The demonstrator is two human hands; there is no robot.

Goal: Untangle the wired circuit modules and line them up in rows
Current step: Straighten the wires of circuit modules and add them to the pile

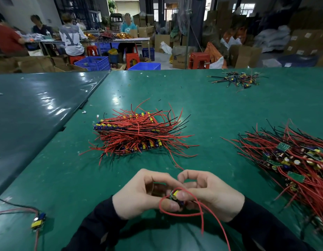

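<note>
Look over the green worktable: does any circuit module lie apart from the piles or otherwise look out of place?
Yes. One stray module lies alone near the table's left front edge, far from the lined-up stack and the tangled pile on the right. A small scattered cluster also sits apart at the far right.

Your big green table mat is the landmark. In its middle sits a red-and-black wire pile with yellow and blue parts. To the right, a red wire heap shows little green boards. Near you, a yellow-and-blue small module.
</note>
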